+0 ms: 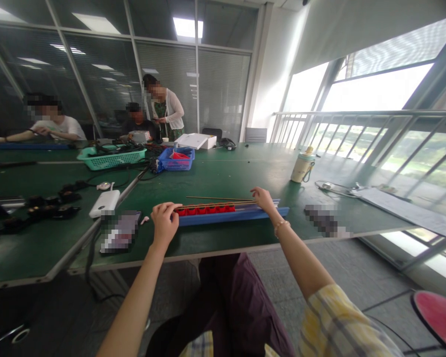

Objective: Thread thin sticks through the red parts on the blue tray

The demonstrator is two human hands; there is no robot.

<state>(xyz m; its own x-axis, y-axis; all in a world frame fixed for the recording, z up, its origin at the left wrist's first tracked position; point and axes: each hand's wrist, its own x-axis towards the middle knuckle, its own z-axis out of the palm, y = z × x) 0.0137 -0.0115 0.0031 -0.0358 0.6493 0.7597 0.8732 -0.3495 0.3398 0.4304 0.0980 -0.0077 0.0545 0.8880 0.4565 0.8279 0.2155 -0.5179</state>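
In front of me on the green table (223, 177) lies a long blue tray-like strip (219, 217). A row of several red square pieces (202, 210) sits along its left and middle part. Above the row runs a thin gold-coloured stick (223, 204), spanning between my hands. My left hand (165, 220) pinches its left end at the strip's left end. My right hand (264, 199) has its fingers curled at the stick's right end, over the strip's right part; the exact contact there is hidden. A second thin stick (208, 198) lies on the table just behind the strip.
Left of me are a phone (122, 232), a white earbud (144, 219) and a white power bank (104, 204). A green basket (113, 159) and a blue basket (176, 162) stand farther back. To the right are a bottle (302, 167) and a blurred dark item (321, 220). Several people are behind.
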